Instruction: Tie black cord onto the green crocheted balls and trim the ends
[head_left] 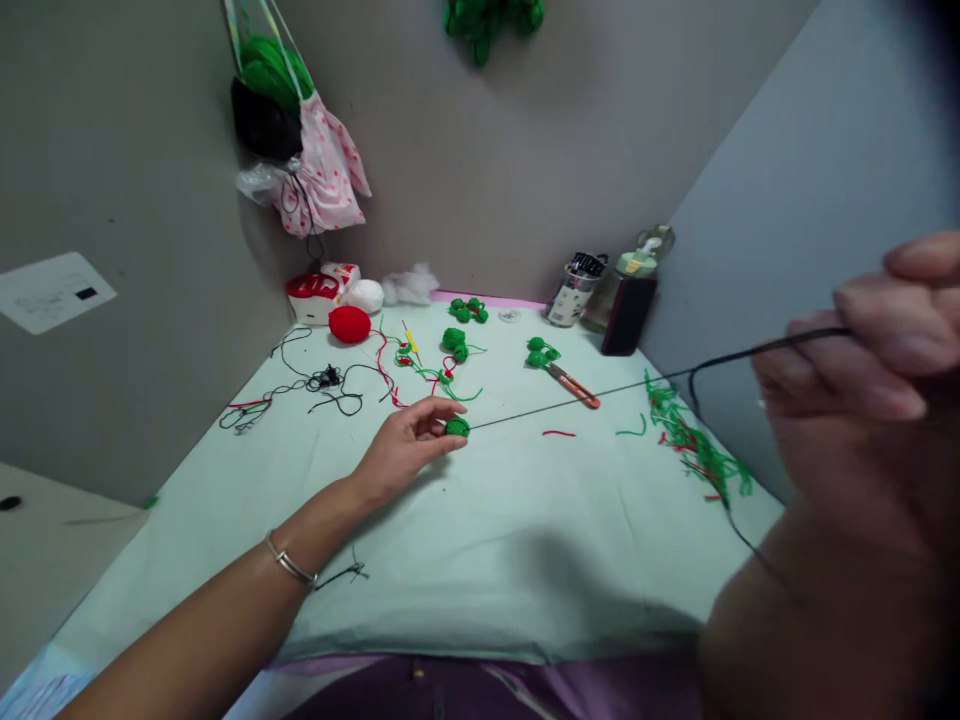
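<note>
Between thumb and fingers, my left hand (pixel 409 440) pinches a small green crocheted piece (pixel 457 427) just above the table's middle. From that piece a black yarn (pixel 570 403) runs taut up to the right. My right hand (pixel 877 340), raised close to the camera and partly blurred, is closed on the far part of this yarn. A loose end of it hangs down past the hand. Whether a needle is in the right fingers cannot be made out.
Behind lie green crocheted pieces (pixel 454 342), a red yarn ball (pixel 349 324), orange-handled snips (pixel 574 385) and tangled black yarn (pixel 328 378). Green and red yarn scraps (pixel 697 445) are heaped at right. A pen cup (pixel 571 292), bottle (pixel 637 262) and dark phone-like slab (pixel 628 316) stand at the back right.
</note>
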